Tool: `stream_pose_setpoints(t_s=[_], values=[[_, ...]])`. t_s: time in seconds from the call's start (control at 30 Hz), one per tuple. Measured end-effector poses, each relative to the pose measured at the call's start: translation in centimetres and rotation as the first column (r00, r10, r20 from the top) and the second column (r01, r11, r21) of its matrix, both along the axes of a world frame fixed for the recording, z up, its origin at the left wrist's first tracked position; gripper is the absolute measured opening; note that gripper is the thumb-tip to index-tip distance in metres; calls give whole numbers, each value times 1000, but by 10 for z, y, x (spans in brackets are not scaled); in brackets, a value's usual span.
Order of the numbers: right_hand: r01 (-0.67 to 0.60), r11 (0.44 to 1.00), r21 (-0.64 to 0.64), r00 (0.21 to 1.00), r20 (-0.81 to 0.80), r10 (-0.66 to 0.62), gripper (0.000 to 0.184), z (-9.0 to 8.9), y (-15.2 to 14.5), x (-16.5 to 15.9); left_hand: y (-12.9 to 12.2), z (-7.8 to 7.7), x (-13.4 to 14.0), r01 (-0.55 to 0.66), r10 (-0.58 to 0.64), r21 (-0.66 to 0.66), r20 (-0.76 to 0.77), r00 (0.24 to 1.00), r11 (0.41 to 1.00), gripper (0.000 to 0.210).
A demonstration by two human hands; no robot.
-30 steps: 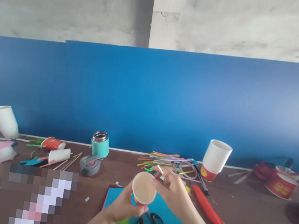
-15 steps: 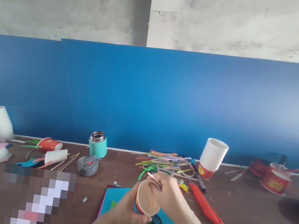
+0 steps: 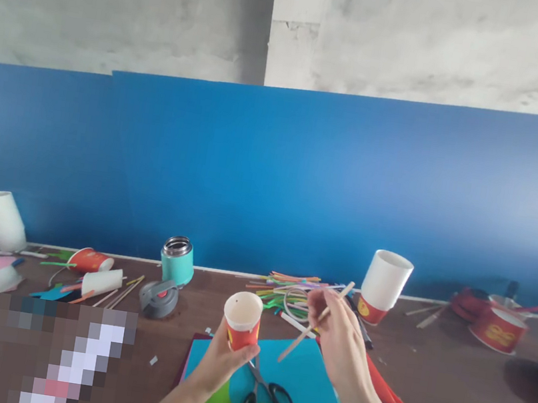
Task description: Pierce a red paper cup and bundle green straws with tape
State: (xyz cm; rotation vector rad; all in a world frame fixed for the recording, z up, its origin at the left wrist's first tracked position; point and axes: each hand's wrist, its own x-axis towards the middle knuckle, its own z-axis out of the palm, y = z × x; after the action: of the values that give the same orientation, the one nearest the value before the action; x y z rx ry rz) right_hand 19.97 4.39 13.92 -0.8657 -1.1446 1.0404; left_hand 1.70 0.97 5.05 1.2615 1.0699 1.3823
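My left hand [image 3: 223, 361] is wrapped round a red and white paper cup [image 3: 243, 332], its open rim tipped towards me. A small dark spot shows on the cup's inner wall. Between the fingers of my right hand [image 3: 338, 326] is a thin wooden stick [image 3: 297, 344], slanting down to the left, apart from the cup. Beneath both hands lie blue and green sheets [image 3: 307, 382], with black-handled scissors [image 3: 265, 393] on top. Just behind my right hand is a heap of coloured strips [image 3: 281, 287].
A teal flask [image 3: 177, 265] and its grey lid [image 3: 158, 298] stand left of centre. Two stacked paper cups [image 3: 385, 283] rise behind my right hand, near a red pouch-like object [image 3: 386, 384]. Further right sits a red tub [image 3: 499, 328]; fallen cups [image 3: 103, 281] and sticks lie left.
The cup has moved left and slightly up in my left hand. My right hand has drawn away from the cup to the right, with the stick now in full view.
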Motion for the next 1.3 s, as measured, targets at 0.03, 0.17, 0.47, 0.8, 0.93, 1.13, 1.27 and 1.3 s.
stream_pose_setpoints(t_s=[0.03,0.17,0.47,0.8,0.93,1.13,1.27,1.3], values=[[20,999,49,1000,-20,-19,30,3,-2,1,0,-1,0,-11,12,27,-28,1000,1000,62],[234,942,239,939,195,-283,38,22,-19,13,2,-7,0,-54,78,165,-144,987,985,56],[-75,830,553,850,471,-237,32,22,-52,9,0,-10,1,-115,170,283,-179,969,952,54],[-404,758,512,672,728,-134,21,14,-46,-11,-4,-12,1,-72,131,328,-162,978,942,51],[-411,769,490,626,764,-152,22,17,-48,-13,-6,-7,2,-45,93,322,-136,986,946,48],[-412,769,488,601,780,-174,23,18,-48,-17,-5,-9,3,-83,118,289,-107,987,954,48],[-360,809,464,612,772,-171,26,17,-46,-16,-5,-11,3,-70,113,307,-126,986,949,50],[-340,826,449,619,768,-163,26,17,-46,-15,-5,-11,3,-61,105,306,-132,986,950,50]])
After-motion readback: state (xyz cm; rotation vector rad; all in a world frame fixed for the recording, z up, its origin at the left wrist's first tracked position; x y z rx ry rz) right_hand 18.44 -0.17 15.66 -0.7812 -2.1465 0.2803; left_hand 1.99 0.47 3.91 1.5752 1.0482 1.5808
